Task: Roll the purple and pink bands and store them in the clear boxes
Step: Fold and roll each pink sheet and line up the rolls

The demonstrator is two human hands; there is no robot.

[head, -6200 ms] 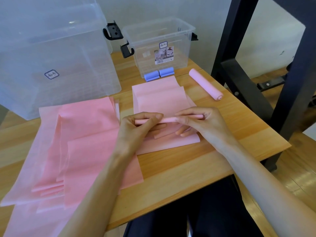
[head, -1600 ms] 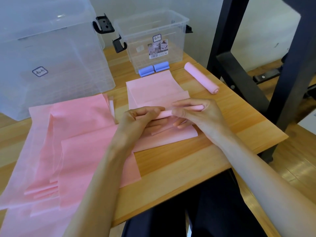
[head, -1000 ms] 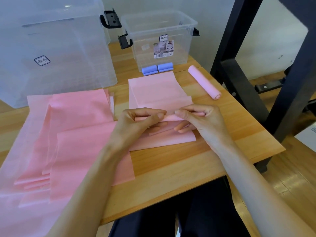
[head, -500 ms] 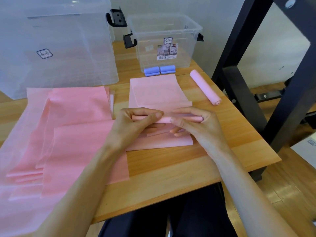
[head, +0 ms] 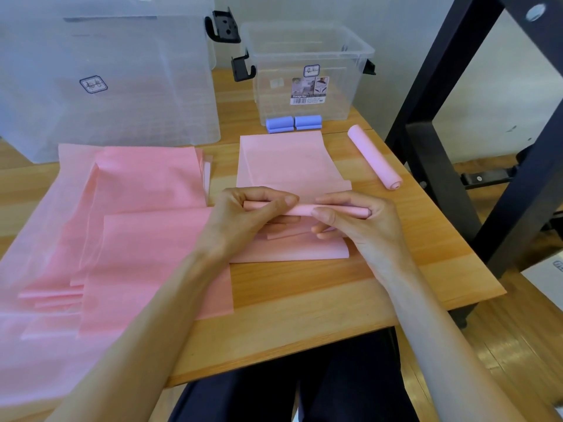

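Since a few seconds before, the rolled part of the pink band had grown a little thicker, so the rolling was under way but far from done; much flat band still lay beyond it on the table. The left hand pinched the roll's left end, fingers curled over it; the right hand gripped the right end likewise; the small clear box stood behind, holding no roll I could see.

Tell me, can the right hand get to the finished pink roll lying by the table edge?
Probably yes. The finished pink roll lies on bare table beyond the right hand with nothing between them, but that hand now grips the half-rolled band and must let go first.
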